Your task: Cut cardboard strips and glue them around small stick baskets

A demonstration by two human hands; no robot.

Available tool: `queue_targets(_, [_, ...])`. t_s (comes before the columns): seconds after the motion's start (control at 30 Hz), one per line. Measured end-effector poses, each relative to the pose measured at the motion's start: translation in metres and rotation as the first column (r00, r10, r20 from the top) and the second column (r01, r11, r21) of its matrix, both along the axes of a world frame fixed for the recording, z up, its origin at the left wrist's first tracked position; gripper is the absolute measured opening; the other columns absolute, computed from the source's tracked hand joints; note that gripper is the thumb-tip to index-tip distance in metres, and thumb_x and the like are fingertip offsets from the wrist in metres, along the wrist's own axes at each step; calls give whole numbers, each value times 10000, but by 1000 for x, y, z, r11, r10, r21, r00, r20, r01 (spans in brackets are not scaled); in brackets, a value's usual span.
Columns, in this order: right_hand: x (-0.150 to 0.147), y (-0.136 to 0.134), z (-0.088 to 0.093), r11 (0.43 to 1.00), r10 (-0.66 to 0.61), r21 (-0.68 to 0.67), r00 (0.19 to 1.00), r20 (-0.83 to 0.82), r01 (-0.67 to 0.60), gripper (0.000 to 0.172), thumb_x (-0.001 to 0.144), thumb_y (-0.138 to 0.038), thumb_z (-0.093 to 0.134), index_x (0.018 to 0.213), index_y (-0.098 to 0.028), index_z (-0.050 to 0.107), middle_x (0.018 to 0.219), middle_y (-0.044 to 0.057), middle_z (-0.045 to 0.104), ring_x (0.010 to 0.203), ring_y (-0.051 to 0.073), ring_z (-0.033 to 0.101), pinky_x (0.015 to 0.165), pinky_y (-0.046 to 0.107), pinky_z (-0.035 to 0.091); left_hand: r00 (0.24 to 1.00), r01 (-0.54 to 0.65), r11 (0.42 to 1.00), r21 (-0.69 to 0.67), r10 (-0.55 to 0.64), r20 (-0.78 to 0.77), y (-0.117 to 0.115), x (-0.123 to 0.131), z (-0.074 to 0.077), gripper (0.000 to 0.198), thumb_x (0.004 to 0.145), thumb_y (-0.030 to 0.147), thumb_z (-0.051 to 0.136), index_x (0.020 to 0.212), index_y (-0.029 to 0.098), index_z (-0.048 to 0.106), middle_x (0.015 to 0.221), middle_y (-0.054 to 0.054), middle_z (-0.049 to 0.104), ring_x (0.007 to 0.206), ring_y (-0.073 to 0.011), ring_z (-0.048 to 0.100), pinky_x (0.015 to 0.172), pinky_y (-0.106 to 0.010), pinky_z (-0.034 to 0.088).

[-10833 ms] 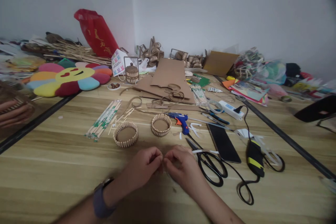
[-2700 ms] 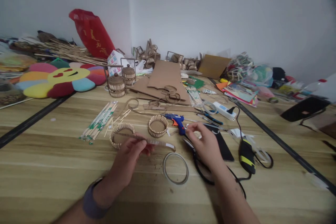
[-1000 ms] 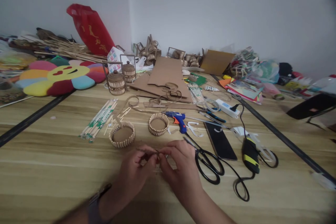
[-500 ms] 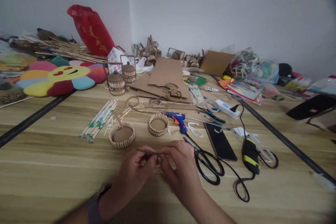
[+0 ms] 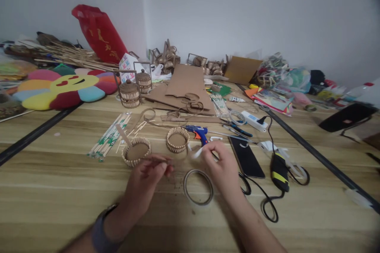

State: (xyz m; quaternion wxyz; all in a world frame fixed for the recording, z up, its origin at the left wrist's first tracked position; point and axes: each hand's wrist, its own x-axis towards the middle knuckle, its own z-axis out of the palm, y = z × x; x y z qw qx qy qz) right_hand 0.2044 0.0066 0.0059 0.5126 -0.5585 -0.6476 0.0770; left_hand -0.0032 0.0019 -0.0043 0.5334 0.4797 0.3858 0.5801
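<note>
My left hand [image 5: 145,184] is closed in a pinch on a thin brown strip [image 5: 156,159], just in front of the left round stick-walled basket [image 5: 135,158]. My right hand [image 5: 221,164] pinches a white paper strip [image 5: 196,152], blurred by motion, close to the blue hot glue gun [image 5: 201,133]. Between the two hands a roll of tape [image 5: 185,186] lies flat on the wooden table. A second small round basket [image 5: 177,145] stands behind it. My right hand and forearm mostly cover the black scissors [image 5: 246,185].
A phone [image 5: 247,158], a black-and-yellow corded tool [image 5: 280,172] and its looping cable lie to the right. Packs of sticks [image 5: 109,136] lie left. Farther back are cardboard sheets [image 5: 188,83], lidded baskets [image 5: 130,95], a flower cushion [image 5: 68,87] and a power strip [image 5: 253,121].
My hands have parted, the right moving up and right, now with a white strip in its fingers. The tape roll between them has come into view. The left has shifted slightly left.
</note>
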Motion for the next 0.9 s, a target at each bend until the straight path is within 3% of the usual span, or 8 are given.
queue_targets(0.1, [38, 17, -4, 962, -262, -74, 965, 11, 262, 174, 852, -322, 534, 745, -222, 628, 773, 46, 678, 743, 233, 617, 718, 345, 440, 992, -13, 997, -78, 23, 120, 7, -3, 2, 165, 697, 321, 772, 739, 180, 696, 741, -31, 760, 673, -191, 719, 604, -266, 576])
queue_targets(0.2, [67, 26, -13, 859, -476, -68, 839, 263, 508, 218, 813, -319, 535, 929, -191, 668, 951, 123, 706, 895, 296, 626, 822, 423, 424, 984, 18, 987, -158, 11, 177, 10, -3, 5, 192, 652, 328, 801, 719, 185, 693, 733, -34, 769, 691, -206, 735, 595, -268, 580])
queue_targets(0.3, [77, 28, -17, 827, -494, -47, 764, 414, 560, 292, 824, -274, 491, 1023, -192, 690, 1021, 144, 723, 979, 323, 622, 880, 474, 390, 974, 50, 975, -217, 0, 225, 9, -1, 9, 185, 603, 302, 814, 687, 194, 690, 737, -31, 781, 665, -197, 734, 581, -259, 578])
queue_targets(0.37, [74, 26, -15, 840, -468, -54, 771, 431, 540, 240, 867, -321, 490, 861, -207, 701, 865, 119, 731, 911, 319, 630, 901, 497, 376, 968, 65, 969, -237, -3, 252, 8, -1, 11, 178, 582, 282, 814, 665, 201, 679, 736, -28, 785, 648, -191, 731, 568, -252, 574])
queue_targets(0.47, [59, 21, -6, 919, -327, -108, 887, 326, 379, 335, 899, -445, 535, 673, -224, 644, 717, 87, 704, 817, 294, 639, 892, 481, 409, 962, 76, 966, -246, -5, 274, 8, -2, 11, 174, 574, 265, 807, 651, 208, 662, 715, -21, 782, 623, -186, 725, 557, -249, 571])
queue_targets(0.53, [43, 15, 0, 982, -60, -168, 982, 179, 91, 282, 918, -436, 545, 812, -224, 698, 881, 91, 754, 899, 275, 668, 883, 426, 457, 961, 80, 967, -244, -10, 277, 8, -2, 11, 174, 575, 261, 801, 654, 208, 655, 690, -15, 773, 609, -186, 720, 551, -251, 570])
queue_targets(0.67, [15, 6, 3, 863, 432, -288, 902, -9, -416, 218, 950, -372, 567, 1027, -231, 715, 1072, 69, 756, 999, 212, 681, 885, 331, 497, 970, 70, 975, -211, -17, 243, 9, -3, 10, 175, 609, 275, 782, 675, 201, 638, 646, -3, 745, 587, -186, 708, 548, -264, 569])
queue_targets(0.9, [-6, -4, 3, 850, 466, -276, 885, -3, -448, 257, 986, -323, 540, 774, -211, 633, 728, -5, 660, 692, 152, 605, 650, 253, 464, 995, 93, 996, -17, -92, 45, 4, -9, 0, 191, 767, 322, 686, 906, 191, 683, 776, -34, 769, 712, -209, 725, 643, -312, 590])
